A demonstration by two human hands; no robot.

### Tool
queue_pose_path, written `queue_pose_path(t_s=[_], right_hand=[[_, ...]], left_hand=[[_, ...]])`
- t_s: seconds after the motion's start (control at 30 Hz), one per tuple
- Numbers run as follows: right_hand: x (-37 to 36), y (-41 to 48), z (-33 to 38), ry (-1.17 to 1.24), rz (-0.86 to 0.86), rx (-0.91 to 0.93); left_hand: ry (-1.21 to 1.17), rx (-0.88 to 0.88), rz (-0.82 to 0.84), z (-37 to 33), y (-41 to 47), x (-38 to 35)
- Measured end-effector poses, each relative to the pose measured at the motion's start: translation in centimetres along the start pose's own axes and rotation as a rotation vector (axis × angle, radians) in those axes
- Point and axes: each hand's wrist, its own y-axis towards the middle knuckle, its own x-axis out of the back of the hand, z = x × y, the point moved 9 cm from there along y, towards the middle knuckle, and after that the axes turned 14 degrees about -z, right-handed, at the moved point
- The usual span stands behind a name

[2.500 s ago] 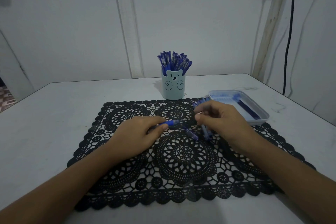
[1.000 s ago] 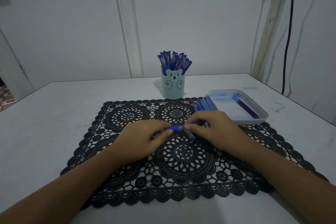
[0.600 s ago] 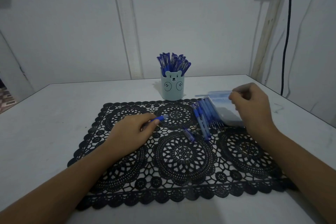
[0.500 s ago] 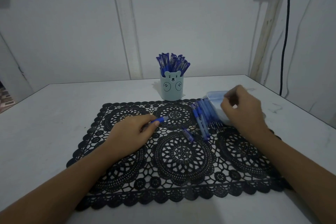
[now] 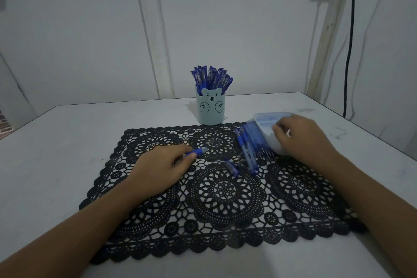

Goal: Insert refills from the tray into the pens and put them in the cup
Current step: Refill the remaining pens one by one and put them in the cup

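Nearest, on the black mat (image 5: 225, 189), the left hand (image 5: 158, 169) rests knuckles up. Its fingers (image 5: 180, 148) and thumb are closed round a blue pen (image 5: 196, 152). The pen's long axis runs from the palm up and to the right. Its pale end juts past the fingertips and aims roughly at the gap between cup and tray. That end looks like the mouth a refill must enter, though the dim light leaves this a judgement.

A little farther right on the mat lies a short blue piece (image 5: 231, 167), apart from both hands. Beyond it is a row of loose pens (image 5: 247, 149), lying side by side along the tray's left wall, their axes near to far.

The right hand (image 5: 302, 140) is over the tray (image 5: 270, 116), which sits on the counter (image 5: 67, 142) at the mat's far right corner. Its fingers (image 5: 278, 132) curl down into the tray. They hide what is under them, so I cannot tell whether they pinch a refill.

The coming move turns on this: the pen's open end lies to the left of the right hand and nearer the person, well apart from it. A refill would have to travel that way and line up with the pen's slanted axis.

Farthest, the cup (image 5: 211, 110) stands just behind the mat, already crowded with pens. It is nearer the left hand's pen than the tray is.
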Motion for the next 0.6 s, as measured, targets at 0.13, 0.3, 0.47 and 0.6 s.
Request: queue_pose_path(t_s=[0.13,0.3,0.47,0.6], right_hand=[[-0.4,0.4,-5.0,-0.287,0.083,-0.183],[-1.4,-0.1,-7.0,-0.324,0.192,-0.302],[-1.9,-0.1,-7.0,-0.272,0.243,-0.346],[-2.2,0.0,-6.7,-0.265,0.274,-0.346]], left_hand=[[0.012,-0.01,0.0,-0.2,-0.1,0.1],[0.021,-0.046,-0.019,-0.5,-0.1,0.2],[0.032,-0.047,-0.012,-0.6,-0.1,0.1],[0.027,-0.05,-0.027,-0.5,-0.1,0.2]])
